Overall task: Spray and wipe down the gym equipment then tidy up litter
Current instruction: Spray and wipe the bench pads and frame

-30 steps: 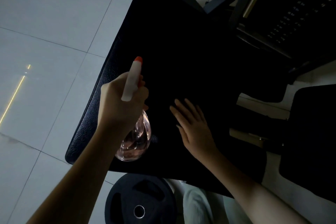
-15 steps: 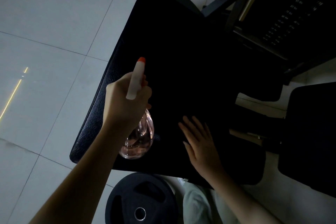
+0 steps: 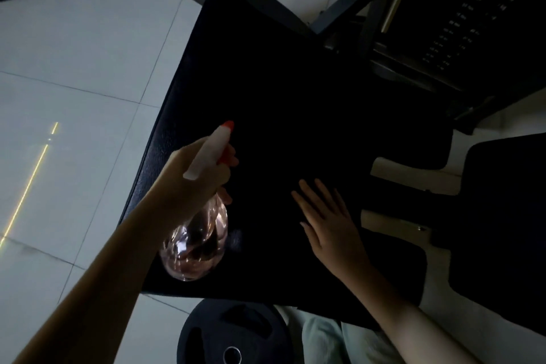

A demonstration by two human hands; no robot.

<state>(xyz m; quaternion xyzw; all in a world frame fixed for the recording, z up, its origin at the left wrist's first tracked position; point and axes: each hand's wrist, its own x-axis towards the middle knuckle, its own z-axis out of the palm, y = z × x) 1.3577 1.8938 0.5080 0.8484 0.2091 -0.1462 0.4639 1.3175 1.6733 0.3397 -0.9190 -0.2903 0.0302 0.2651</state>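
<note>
Left hand (image 3: 193, 186) grips the clear, rounded spray bottle (image 3: 196, 248) over the pad's near-left corner. Right hand (image 3: 328, 224) lies flat, fingers straight, on the black grained pad (image 3: 295, 97). Open tile floor (image 3: 74, 53) lies left of the pad, and a round weight plate (image 3: 236, 331) sits by its near edge.

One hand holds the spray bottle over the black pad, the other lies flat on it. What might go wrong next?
The left hand grips the spray bottle close beside the right hand, which lies flat on the pad; mist may wet skin instead.
No cloth is discernible in the dark, so wiping might only smear.
The weight plate lying just past the pad's near edge could trip them.
</note>
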